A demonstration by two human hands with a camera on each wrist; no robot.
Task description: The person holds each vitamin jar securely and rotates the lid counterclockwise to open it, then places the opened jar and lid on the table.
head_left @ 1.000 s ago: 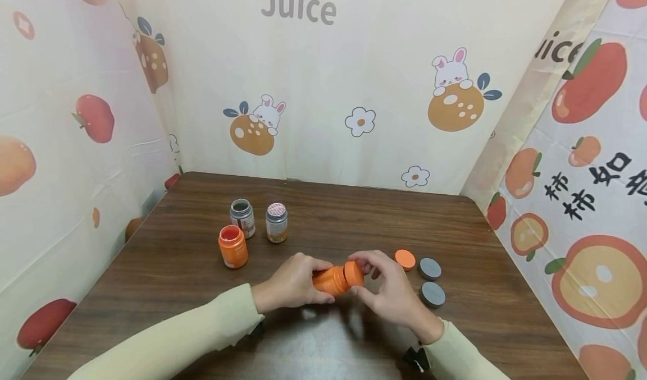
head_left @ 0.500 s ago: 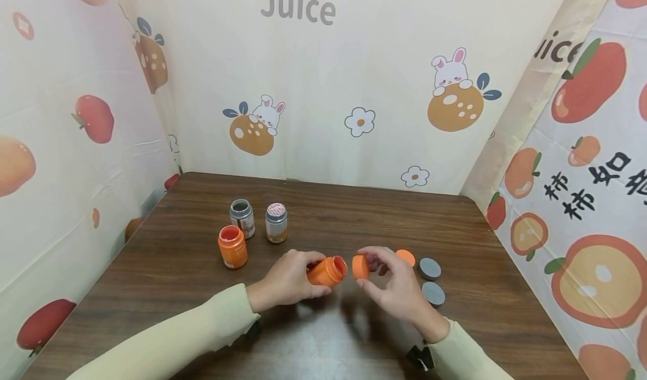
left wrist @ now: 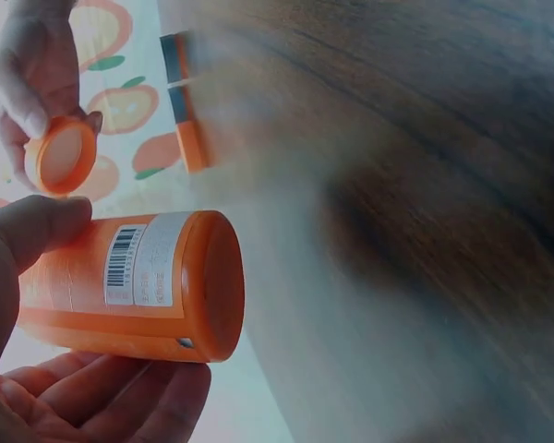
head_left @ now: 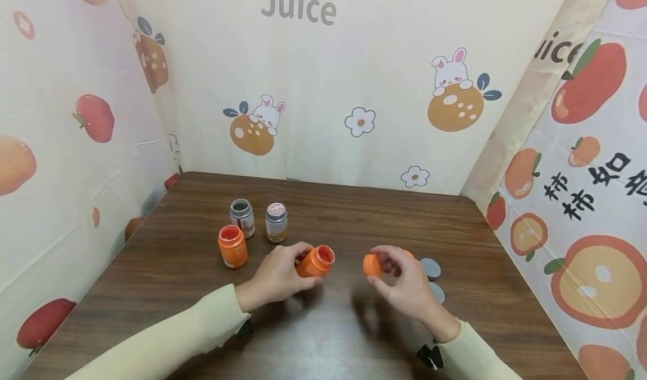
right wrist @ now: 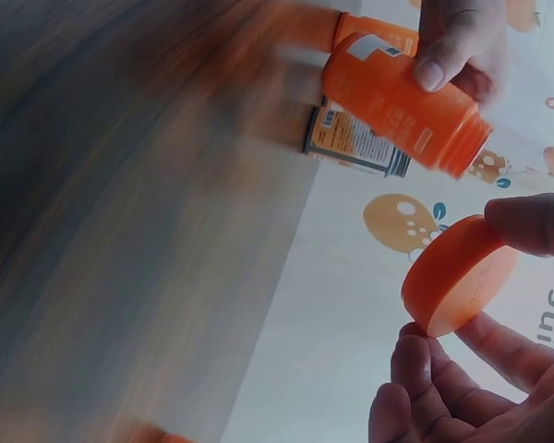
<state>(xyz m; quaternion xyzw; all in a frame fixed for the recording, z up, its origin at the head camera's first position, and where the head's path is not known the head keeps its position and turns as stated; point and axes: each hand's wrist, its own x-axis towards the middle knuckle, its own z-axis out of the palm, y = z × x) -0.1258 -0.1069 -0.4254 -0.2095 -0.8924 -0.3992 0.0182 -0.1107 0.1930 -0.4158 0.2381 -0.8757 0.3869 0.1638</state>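
Note:
My left hand [head_left: 280,274] grips an orange plastic bottle [head_left: 314,263], tilted with its uncapped mouth toward the upper right. In the left wrist view a barcode label shows on the side of this bottle [left wrist: 134,277], between thumb and fingers. To the right, my right hand [head_left: 404,282] pinches an orange screw cap [head_left: 373,265] by its edge, apart from the bottle. The inner face of the cap [left wrist: 63,159] shows in the left wrist view. In the right wrist view thumb and fingertips hold the cap [right wrist: 452,277] at opposite edges.
At the left stand an open orange bottle [head_left: 233,247], an open grey bottle [head_left: 244,220] and a grey bottle with a patterned seal [head_left: 276,224]. Two grey caps [head_left: 431,268] and another orange cap [head_left: 409,253], partly hidden, lie beyond my right hand. A printed curtain [head_left: 323,88] borders the wooden table [head_left: 343,211].
The orange cap has come off the bottle. My left hand has moved left with the bottle, its mouth now turned upward more; my right hand has moved right with the cap.

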